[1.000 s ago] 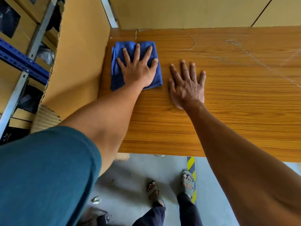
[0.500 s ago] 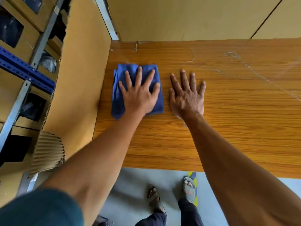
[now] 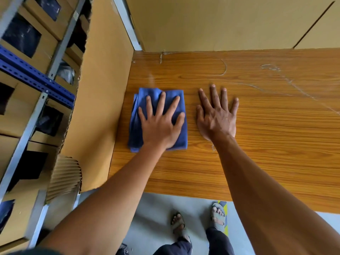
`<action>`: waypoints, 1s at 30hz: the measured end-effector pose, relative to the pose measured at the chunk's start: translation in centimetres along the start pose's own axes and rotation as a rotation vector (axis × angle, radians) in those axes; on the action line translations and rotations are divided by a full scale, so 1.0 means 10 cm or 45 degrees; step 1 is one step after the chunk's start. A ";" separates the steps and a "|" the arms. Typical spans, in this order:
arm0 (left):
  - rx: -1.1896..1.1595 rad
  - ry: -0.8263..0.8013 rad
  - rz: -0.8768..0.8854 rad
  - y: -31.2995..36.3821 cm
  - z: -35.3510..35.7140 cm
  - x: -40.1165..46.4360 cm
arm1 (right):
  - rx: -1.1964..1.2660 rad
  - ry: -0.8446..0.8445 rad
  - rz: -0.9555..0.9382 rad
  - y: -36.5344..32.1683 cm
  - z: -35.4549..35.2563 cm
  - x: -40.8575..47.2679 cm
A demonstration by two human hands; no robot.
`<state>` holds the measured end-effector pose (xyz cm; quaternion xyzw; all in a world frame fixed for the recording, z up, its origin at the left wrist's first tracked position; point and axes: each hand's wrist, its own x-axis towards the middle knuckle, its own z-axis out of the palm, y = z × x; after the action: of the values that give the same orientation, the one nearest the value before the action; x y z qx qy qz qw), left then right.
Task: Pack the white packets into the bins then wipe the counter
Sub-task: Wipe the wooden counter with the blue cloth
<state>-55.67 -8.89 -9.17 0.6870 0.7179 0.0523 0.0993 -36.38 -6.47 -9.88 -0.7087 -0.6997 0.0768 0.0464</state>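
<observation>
Shelving (image 3: 27,74): metal rack at the far left, holding cardboard boxes with dark contents.
Cardboard (image 3: 103,100): a tall sheet standing upright along the worktop's left edge.
Cloth (image 3: 137,118): blue, folded, flat on the worktop near its left edge, just beside the cardboard.
Left hand (image 3: 161,124): palm down on the cloth, fingers (image 3: 149,105) straight and spread wide, pressing, not gripping.
Right hand (image 3: 216,115): flat on bare wood just right of the cloth, fingers wide, holding nothing; it looks like a brace.
Worktop (image 3: 257,144): wood grain, with pale streaks and a loose thread toward the back and right.
Packets and bins: none in view, so the packing seems done and wiping is the step in hand.
Doing it well: keep the palm flat with even pressure so the folds stay together; work in overlapping passes from the left edge toward the streaked right side; lift the bracing hand out of the cloth's path.
Floor (image 3: 150,214): grey, with sandalled feet below the worktop's near edge.
</observation>
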 end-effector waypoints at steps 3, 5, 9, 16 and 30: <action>-0.068 -0.007 -0.076 0.06 -0.07 0.74 | -0.002 -0.004 -0.001 0.00 0.00 0.01; -0.058 -0.035 -0.092 0.09 -0.08 1.02 | -0.008 -0.011 -0.001 -0.01 0.00 0.00; -0.010 0.002 0.055 0.10 0.00 0.47 | -0.001 -0.022 0.003 -0.01 -0.03 -0.01; 0.036 -0.008 0.118 0.04 0.04 -0.34 | 0.007 -0.012 0.009 -0.03 -0.04 -0.02; 0.023 -0.001 0.109 0.09 0.04 -0.12 | 0.002 -0.063 0.011 -0.04 -0.07 -0.01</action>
<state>-54.63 -10.07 -9.28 0.7181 0.6882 0.0497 0.0911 -36.69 -6.57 -9.15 -0.7097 -0.6975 0.0948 0.0293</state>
